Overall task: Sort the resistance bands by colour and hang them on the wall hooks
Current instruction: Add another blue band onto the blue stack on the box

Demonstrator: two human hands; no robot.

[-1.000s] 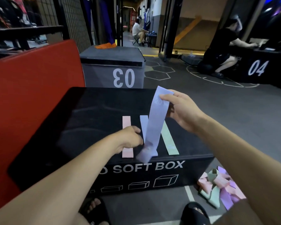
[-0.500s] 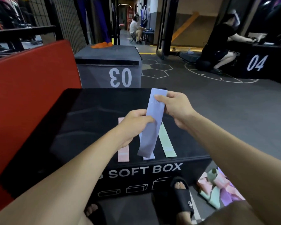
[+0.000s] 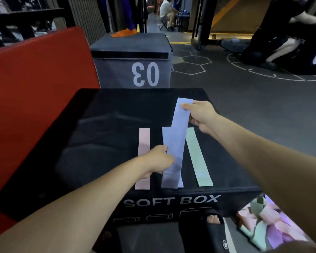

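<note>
A lavender-blue resistance band [image 3: 179,136] is stretched flat between my hands just above the black soft box [image 3: 106,125]. My right hand [image 3: 199,114] pinches its far end and my left hand [image 3: 159,161] grips its near part. Under it lies another blue band [image 3: 165,136], mostly covered. A pink band [image 3: 144,141] lies flat to the left and a mint-green band [image 3: 197,157] to the right. A pile of pink, green and purple bands [image 3: 266,227] sits on the floor at lower right. No wall hooks are visible.
A red padded block [image 3: 35,84] stands at left. A grey box marked 03 [image 3: 131,57] is behind the soft box, with an orange item [image 3: 123,32] on top. One person crouches at far right, another sits in the corridor. My sandalled foot [image 3: 210,229] is below the box.
Both hands have brought the blue band down and forward, from hanging upright to lying nearly flat over the blue band on the box. My left hand has slid toward its near end.
</note>
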